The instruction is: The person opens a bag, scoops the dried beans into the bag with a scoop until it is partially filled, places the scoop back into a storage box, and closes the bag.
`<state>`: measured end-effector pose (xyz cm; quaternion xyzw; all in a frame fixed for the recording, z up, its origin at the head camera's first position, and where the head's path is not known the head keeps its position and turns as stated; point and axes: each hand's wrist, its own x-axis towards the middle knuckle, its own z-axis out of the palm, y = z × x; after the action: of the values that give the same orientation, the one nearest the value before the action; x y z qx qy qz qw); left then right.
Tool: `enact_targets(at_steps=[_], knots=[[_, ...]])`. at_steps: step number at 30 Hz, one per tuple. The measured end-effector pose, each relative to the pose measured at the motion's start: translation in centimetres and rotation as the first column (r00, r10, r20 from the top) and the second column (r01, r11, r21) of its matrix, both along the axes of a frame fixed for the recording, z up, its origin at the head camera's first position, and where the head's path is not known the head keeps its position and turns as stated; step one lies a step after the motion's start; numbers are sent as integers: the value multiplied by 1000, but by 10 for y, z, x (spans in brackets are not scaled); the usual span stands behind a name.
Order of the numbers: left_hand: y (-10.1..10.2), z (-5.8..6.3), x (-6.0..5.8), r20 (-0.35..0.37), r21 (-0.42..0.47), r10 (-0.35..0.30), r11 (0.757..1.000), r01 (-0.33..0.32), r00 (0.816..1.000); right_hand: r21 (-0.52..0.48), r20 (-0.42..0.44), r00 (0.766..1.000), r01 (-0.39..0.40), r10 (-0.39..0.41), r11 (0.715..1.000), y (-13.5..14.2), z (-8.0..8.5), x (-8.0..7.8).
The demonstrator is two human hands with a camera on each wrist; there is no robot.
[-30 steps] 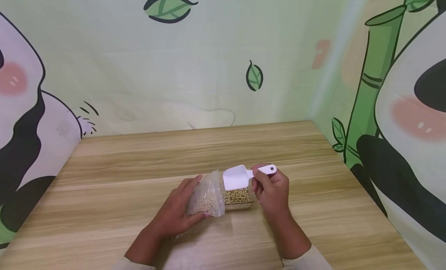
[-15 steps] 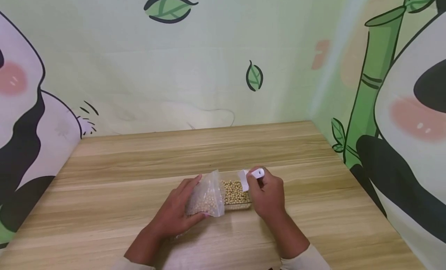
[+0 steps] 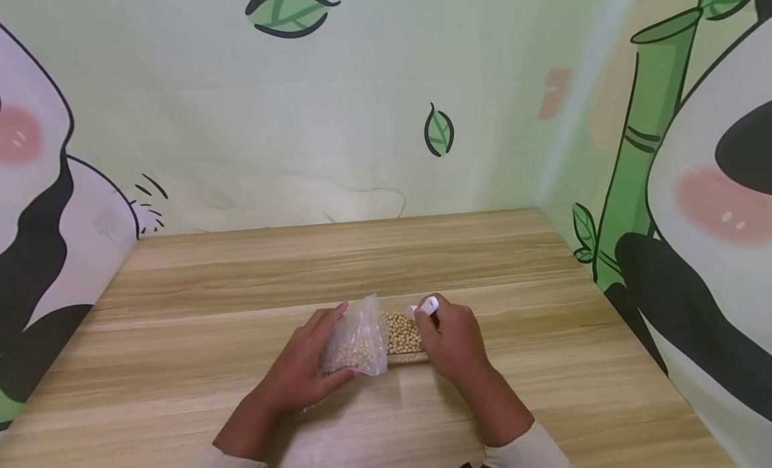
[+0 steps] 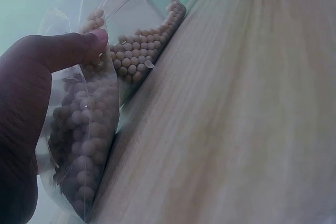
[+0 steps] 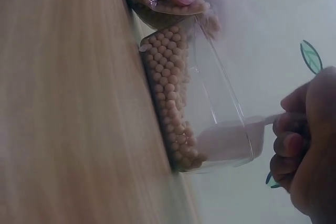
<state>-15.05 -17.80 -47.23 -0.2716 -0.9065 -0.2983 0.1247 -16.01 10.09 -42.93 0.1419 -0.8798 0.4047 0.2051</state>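
Note:
My left hand (image 3: 304,364) grips a clear zip bag (image 3: 360,337) partly filled with pale round beans, its mouth tilted over the left end of a clear box (image 3: 407,358). Inside the box lies a layer of the same beans (image 3: 401,332). With the right hand (image 3: 460,340) I hold a white scoop (image 3: 431,305) by its handle. In the right wrist view the scoop's blade (image 5: 223,141) is down inside the box at its right end, with its tip against the beans. From the head camera, my right hand hides most of the blade.
The box and the bag stand on a wood-grain table (image 3: 301,267). Behind it hangs a pale green backdrop (image 3: 362,72) with leaf prints; panda and bamboo pictures cover the sides.
The scoop has gone from lying flat above the box to dipping into its right end, and my right hand has moved left and turned. My left hand and the bag have stayed in place.

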Motion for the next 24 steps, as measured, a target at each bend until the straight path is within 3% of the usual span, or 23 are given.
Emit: enact_targets(at_steps=[3,5,9,12,15,19,24], knots=[[0,0,0,4,1,-1,1000,1,1000,-142,168,985,70,-45,987,0,3,-2],[0,0,0,6,4,-2,1000,2,1000,-238,257,965,116,-53,964,0,4,-4],[0,1,0,7,13,-5,1000,5,1000,-407,419,908,204,-16,890,1,5,-8],[-1,1,0,7,18,-8,1000,8,1000,-481,514,857,262,27,836,2,4,-11],[-1,1,0,3,17,-11,1000,11,1000,-535,563,823,290,78,794,3,2,-14],[-1,0,0,-6,19,-13,1000,13,1000,-596,581,799,287,155,750,6,2,-15],[-1,-1,0,-12,23,-16,1000,16,1000,-633,583,780,261,227,728,9,4,-13]])
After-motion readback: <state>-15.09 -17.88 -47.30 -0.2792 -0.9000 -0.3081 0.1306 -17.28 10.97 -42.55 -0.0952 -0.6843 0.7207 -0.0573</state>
